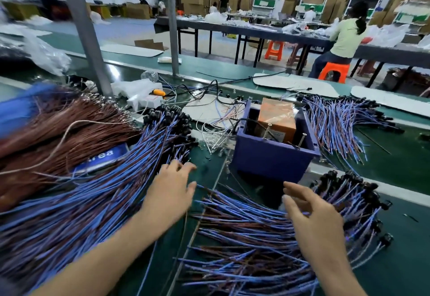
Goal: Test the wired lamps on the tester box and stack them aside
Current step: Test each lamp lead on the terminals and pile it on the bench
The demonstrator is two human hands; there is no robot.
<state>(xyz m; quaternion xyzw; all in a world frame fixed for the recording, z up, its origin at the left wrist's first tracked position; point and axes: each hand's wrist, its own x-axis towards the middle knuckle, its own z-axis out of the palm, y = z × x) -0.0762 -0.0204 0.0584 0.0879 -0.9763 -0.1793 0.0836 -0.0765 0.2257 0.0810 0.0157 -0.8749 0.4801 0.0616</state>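
The blue tester box (272,158) stands on the green bench (395,260), open at the top, with an orange block (277,118) wrapped in clear film sitting inside it.

Just in front of the box and to its left, the left hand (171,186) lies flat with its fingers spread and nearly straight. The fingertips reach the loose wire ends of a big heap of wired lamps (93,202), and the hand grips nothing. That heap fans out left of the box, blue leads with black lamp heads bunched at the far end.

In front of the box and to its right, the right hand (311,216) hovers over a second pile of wired lamps (244,230). Its thumb is out and its fingers are loosely bent, holding nothing that I can see. The hand is a little blurred, so I can't tell whether it touches the wires. This pile lies directly in front of the box, its black heads curving round to the right.

A third batch of blue-wired lamps (337,121) is spread to the right of the box, further back. Far left of the box lies a thick bundle of brown wires (58,128), with a blue sign (102,158) half buried beside it. Behind the box to the left sits a white power strip (144,102). Well behind the box, a person (344,37) sits on an orange stool (334,71) at another table.
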